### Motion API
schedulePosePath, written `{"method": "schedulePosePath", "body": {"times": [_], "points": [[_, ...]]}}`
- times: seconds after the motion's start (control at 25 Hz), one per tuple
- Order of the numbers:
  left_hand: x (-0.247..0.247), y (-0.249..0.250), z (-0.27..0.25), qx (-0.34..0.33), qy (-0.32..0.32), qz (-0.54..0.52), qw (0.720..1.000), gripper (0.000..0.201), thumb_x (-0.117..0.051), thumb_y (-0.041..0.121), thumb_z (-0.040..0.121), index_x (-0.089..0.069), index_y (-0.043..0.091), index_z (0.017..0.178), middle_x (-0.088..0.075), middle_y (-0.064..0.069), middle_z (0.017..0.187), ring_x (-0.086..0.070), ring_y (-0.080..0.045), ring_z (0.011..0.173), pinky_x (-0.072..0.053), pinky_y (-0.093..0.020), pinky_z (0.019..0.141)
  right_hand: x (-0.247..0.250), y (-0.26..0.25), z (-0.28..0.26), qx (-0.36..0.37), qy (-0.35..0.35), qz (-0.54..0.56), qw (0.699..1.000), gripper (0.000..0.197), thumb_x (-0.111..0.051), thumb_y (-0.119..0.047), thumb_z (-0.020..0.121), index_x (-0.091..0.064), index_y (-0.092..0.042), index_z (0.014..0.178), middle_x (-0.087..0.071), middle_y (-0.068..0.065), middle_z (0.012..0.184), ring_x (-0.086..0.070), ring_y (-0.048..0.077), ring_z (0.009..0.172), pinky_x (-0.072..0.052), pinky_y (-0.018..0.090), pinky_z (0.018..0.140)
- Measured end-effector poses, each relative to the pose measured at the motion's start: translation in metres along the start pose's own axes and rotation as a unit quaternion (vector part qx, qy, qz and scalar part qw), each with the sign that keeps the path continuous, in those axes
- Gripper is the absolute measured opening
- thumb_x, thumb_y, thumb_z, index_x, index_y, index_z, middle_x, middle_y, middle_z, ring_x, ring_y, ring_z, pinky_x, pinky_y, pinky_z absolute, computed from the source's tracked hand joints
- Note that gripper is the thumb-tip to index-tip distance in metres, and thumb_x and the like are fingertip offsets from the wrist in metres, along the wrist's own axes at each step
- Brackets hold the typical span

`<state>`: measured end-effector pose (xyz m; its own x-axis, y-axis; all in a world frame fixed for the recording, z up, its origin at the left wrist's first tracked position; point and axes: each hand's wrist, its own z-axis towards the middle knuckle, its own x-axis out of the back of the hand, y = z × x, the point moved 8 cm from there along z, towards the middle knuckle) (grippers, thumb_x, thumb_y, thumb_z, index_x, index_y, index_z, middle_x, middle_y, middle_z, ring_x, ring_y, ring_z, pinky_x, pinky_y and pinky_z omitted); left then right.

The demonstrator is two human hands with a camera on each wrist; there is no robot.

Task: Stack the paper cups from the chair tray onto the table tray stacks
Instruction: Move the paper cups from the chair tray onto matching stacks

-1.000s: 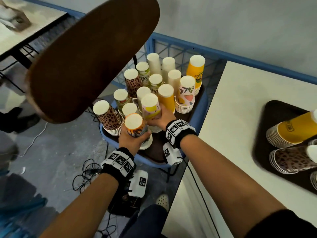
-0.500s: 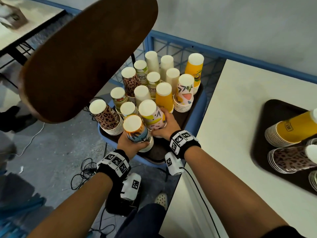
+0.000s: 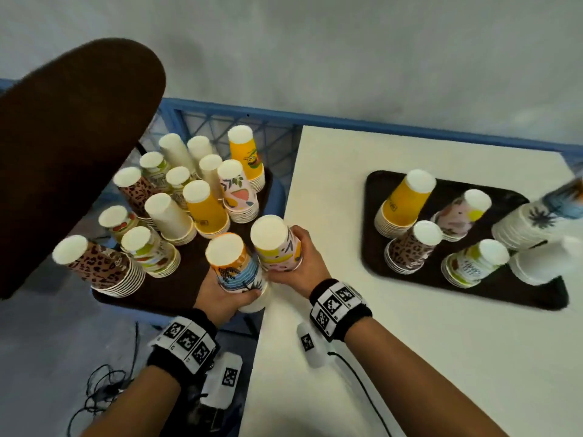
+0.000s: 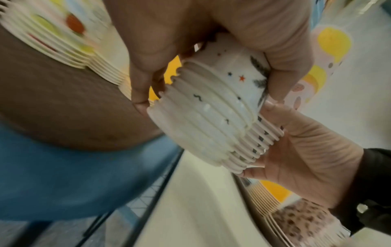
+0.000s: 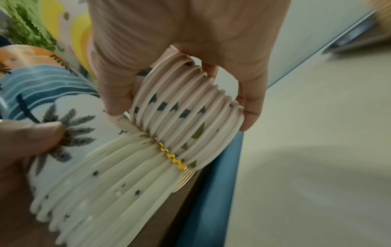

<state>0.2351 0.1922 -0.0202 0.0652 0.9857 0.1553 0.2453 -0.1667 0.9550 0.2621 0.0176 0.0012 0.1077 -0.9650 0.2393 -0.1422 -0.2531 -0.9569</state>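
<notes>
My left hand (image 3: pixel 225 296) grips an upside-down stack of palm-tree cups (image 3: pixel 233 266), its white rims (image 4: pixel 203 127) showing in the left wrist view. My right hand (image 3: pixel 295 263) grips a stack of pink and yellow cups (image 3: pixel 277 244) by its pink rims (image 5: pixel 190 115). Both stacks hang side by side, lifted above the gap between the chair tray (image 3: pixel 164 288) and the table edge. Several cup stacks stand on the chair tray. The table tray (image 3: pixel 375 247) holds several stacks, among them a palm-tree stack (image 3: pixel 533 222) and a pink one (image 3: pixel 457 216).
A dark brown chair back (image 3: pixel 69 146) looms over the left side. A blue metal rail (image 3: pixel 378 124) runs behind the white table (image 3: pixel 410 357). Cables (image 3: pixel 101 392) lie on the grey floor below the blue chair seat (image 4: pixel 63 175).
Both hands have lifted their cup stacks off the chair tray and carried them right, toward the table edge. The head view has swung right, showing more of the table tray.
</notes>
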Motion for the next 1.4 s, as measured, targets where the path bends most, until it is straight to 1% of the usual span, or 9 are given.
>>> {"method": "schedulePosePath", "body": {"times": [0.12, 0.28, 0.52, 0.64, 0.76, 0.96, 1.16, 1.28, 1.4], "points": [[-0.067, 0.026, -0.002, -0.027, -0.043, -0.001, 0.999, 0.105, -0.083, 0.031, 0.036, -0.043, -0.005, 0.126, -0.06, -0.018, 0.123, -0.059, -0.028, 0.112, -0.047, -0.041, 0.101, 0.076, 0.004, -0.031, 0.017, 0.065, 0.018, 0.998, 0.08, -0.083, -0.033, 0.04, -0.039, -0.06, 0.101, -0.063, -0.003, 0.111, -0.063, 0.016, 0.103, -0.052, 0.037, 0.092], [-0.159, 0.058, -0.013, -0.057, -0.097, -0.015, 0.993, 0.096, -0.083, 0.027, 0.042, -0.045, -0.002, 0.126, -0.062, -0.016, 0.121, -0.061, -0.026, 0.11, -0.046, -0.043, 0.101, 0.176, 0.004, -0.076, 0.051, 0.12, 0.049, 0.99, 0.076, -0.084, -0.006, 0.05, -0.044, -0.042, 0.102, -0.06, -0.011, 0.105, -0.062, -0.006, 0.092, -0.05, 0.016, 0.082], [-0.292, 0.123, -0.034, -0.114, -0.149, -0.026, 0.982, 0.077, -0.081, 0.024, 0.047, -0.05, 0.016, 0.117, -0.065, 0.001, 0.112, -0.065, -0.002, 0.099, -0.05, -0.017, 0.089, 0.311, 0.007, -0.126, 0.082, 0.203, 0.062, 0.974, 0.079, -0.081, -0.006, 0.053, -0.038, -0.032, 0.114, -0.059, -0.011, 0.107, -0.06, -0.014, 0.089, -0.047, 0.005, 0.078], [-0.327, 0.147, -0.03, -0.12, -0.12, -0.046, 0.984, 0.078, -0.081, 0.022, 0.049, -0.05, 0.007, 0.119, -0.065, -0.007, 0.114, -0.063, -0.016, 0.102, -0.048, -0.031, 0.095, 0.362, 0.002, -0.125, 0.107, 0.24, 0.077, 0.962, 0.083, -0.078, -0.001, 0.054, -0.036, -0.02, 0.123, -0.057, -0.008, 0.11, -0.06, -0.014, 0.09, -0.046, 0.002, 0.076], [-0.345, 0.164, -0.02, -0.112, -0.083, -0.072, 0.988, 0.072, -0.078, 0.015, 0.056, -0.048, 0.006, 0.122, -0.065, -0.012, 0.117, -0.063, -0.023, 0.107, -0.048, -0.043, 0.099, 0.401, 0.0, -0.109, 0.09, 0.256, 0.064, 0.96, 0.083, -0.078, 0.006, 0.062, -0.036, -0.012, 0.132, -0.055, -0.002, 0.115, -0.057, 0.002, 0.097, -0.043, -0.003, 0.073], [-0.345, 0.177, 0.0, -0.114, -0.049, -0.074, 0.989, 0.083, -0.081, 0.028, 0.048, -0.049, 0.007, 0.122, -0.065, -0.011, 0.117, -0.064, -0.024, 0.107, -0.05, -0.044, 0.097, 0.426, -0.008, -0.052, 0.051, 0.228, 0.041, 0.972, 0.081, -0.08, -0.006, 0.065, -0.036, -0.013, 0.132, -0.056, 0.0, 0.115, -0.053, 0.012, 0.104, -0.045, 0.028, 0.093], [-0.337, 0.18, 0.019, -0.124, -0.042, -0.074, 0.989, 0.083, -0.08, 0.032, 0.047, -0.051, 0.007, 0.121, -0.067, -0.009, 0.114, -0.065, -0.021, 0.104, -0.052, -0.033, 0.091, 0.425, 0.003, -0.003, 0.018, 0.175, 0.001, 0.984, 0.082, -0.079, -0.006, 0.066, -0.033, -0.016, 0.133, -0.055, -0.001, 0.113, -0.052, 0.014, 0.103, -0.041, 0.026, 0.089], [-0.34, 0.173, 0.028, -0.118, -0.06, -0.078, 0.988, 0.079, -0.08, 0.029, 0.05, -0.052, 0.006, 0.12, -0.067, -0.011, 0.114, -0.065, -0.022, 0.105, -0.051, -0.038, 0.094, 0.42, 0.041, 0.014, -0.061, 0.151, -0.055, 0.985, 0.08, -0.081, -0.012, 0.064, -0.038, -0.015, 0.131, -0.058, 0.005, 0.121, -0.054, 0.018, 0.107, -0.043, 0.028, 0.092], [-0.349, 0.17, 0.031, -0.116, -0.079, -0.076, 0.987, 0.077, -0.079, 0.029, 0.051, -0.053, 0.004, 0.119, -0.068, -0.01, 0.111, -0.067, -0.018, 0.101, -0.053, -0.03, 0.087, 0.408, 0.077, 0.022, -0.138, 0.069, -0.181, 0.971, 0.079, -0.081, -0.02, 0.064, -0.04, -0.013, 0.131, -0.057, 0.009, 0.128, -0.054, 0.026, 0.118, -0.042, 0.031, 0.1]]}}
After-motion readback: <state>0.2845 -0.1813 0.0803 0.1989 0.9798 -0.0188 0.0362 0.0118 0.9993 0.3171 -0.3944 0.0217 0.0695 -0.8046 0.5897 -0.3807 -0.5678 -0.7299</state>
